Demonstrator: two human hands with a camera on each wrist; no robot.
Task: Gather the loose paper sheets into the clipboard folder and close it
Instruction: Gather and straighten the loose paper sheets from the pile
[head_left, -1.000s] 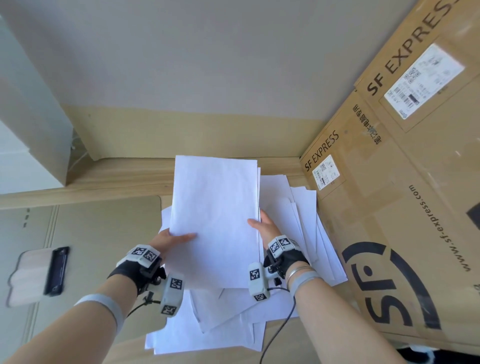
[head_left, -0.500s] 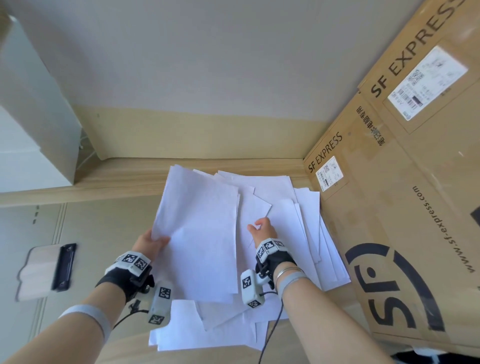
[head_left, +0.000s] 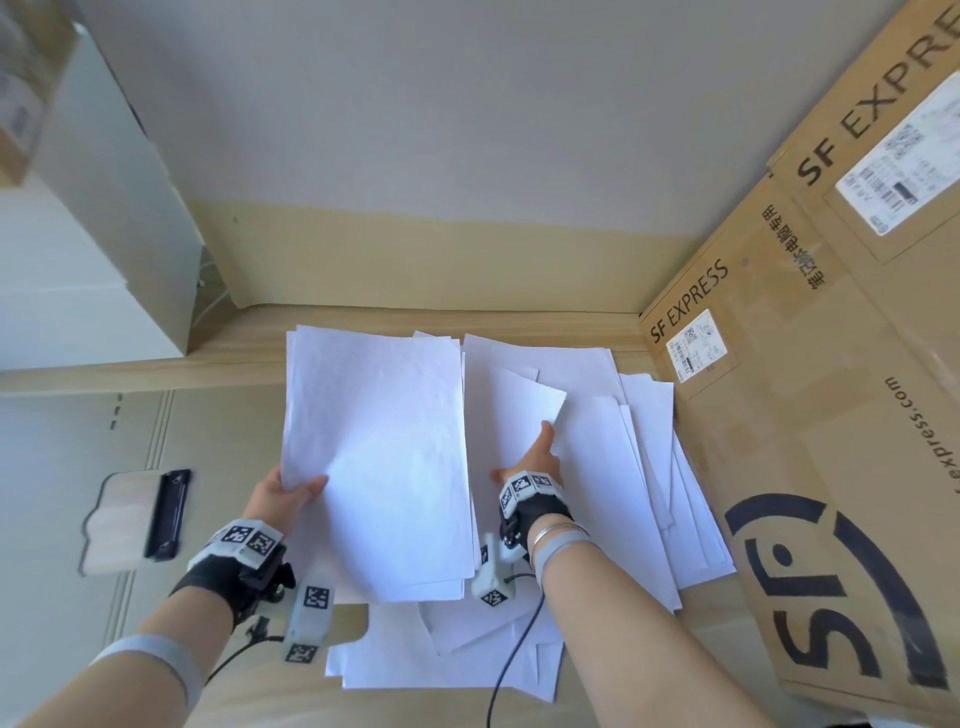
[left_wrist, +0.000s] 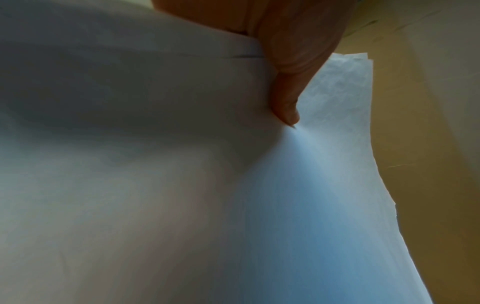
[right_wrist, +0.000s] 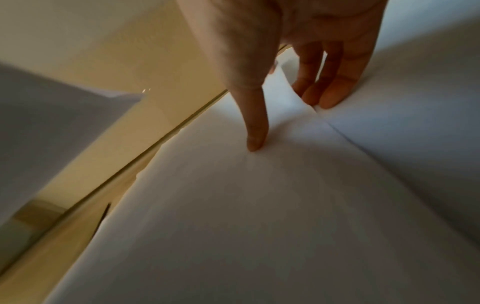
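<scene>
My left hand (head_left: 291, 493) grips a stack of white sheets (head_left: 379, 457) by its left edge, thumb on top. The left wrist view shows that thumb (left_wrist: 285, 98) pressed on the stack (left_wrist: 182, 185). Just right of the stack, my right hand (head_left: 535, 457) pinches one loose sheet (head_left: 524, 410), whose corner curls up off the scattered pile (head_left: 623, 467). In the right wrist view the thumb (right_wrist: 254, 123) lies on this sheet (right_wrist: 233, 205) and the fingers (right_wrist: 335, 90) sit under its raised edge. The clipboard (head_left: 124, 525) with a black clip (head_left: 169, 514) lies far left.
Large SF Express cardboard boxes (head_left: 831, 415) wall in the right side, touching the pile. A white box (head_left: 104, 260) stands at the back left. More sheets (head_left: 441, 660) lie near my wrists. Flat cardboard (head_left: 223, 441) covers the surface between the clipboard and the papers.
My right hand let go of the stack and moved right onto the loose pile, lifting a sheet's corner. The left hand carried the stack a little leftward.
</scene>
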